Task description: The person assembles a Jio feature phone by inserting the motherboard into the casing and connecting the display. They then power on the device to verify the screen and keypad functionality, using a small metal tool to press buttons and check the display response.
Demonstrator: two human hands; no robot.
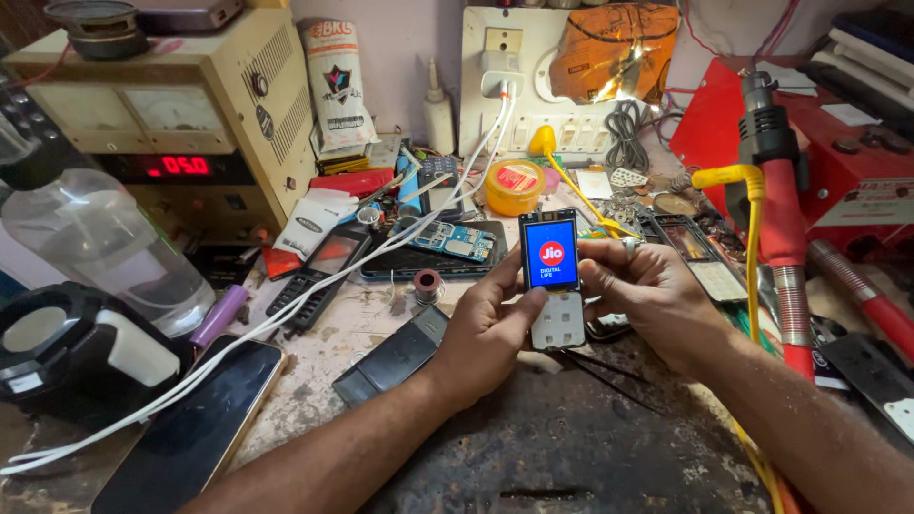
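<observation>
Two hands: both hold one small phone (553, 276) above the bench (571, 447).
Left hand (487, 328): fingers wrapped on the phone's left side, thumb on the white keypad.
Right hand (647, 290): fingers closed on the phone's right side.
Phone screen: lit up blue.
Nearby: black phone (195, 428), white cable (314, 290), red tool (781, 209).

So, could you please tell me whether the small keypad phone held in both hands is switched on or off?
On: the small black keypad phone shows a lit blue screen with a red round logo.
</observation>
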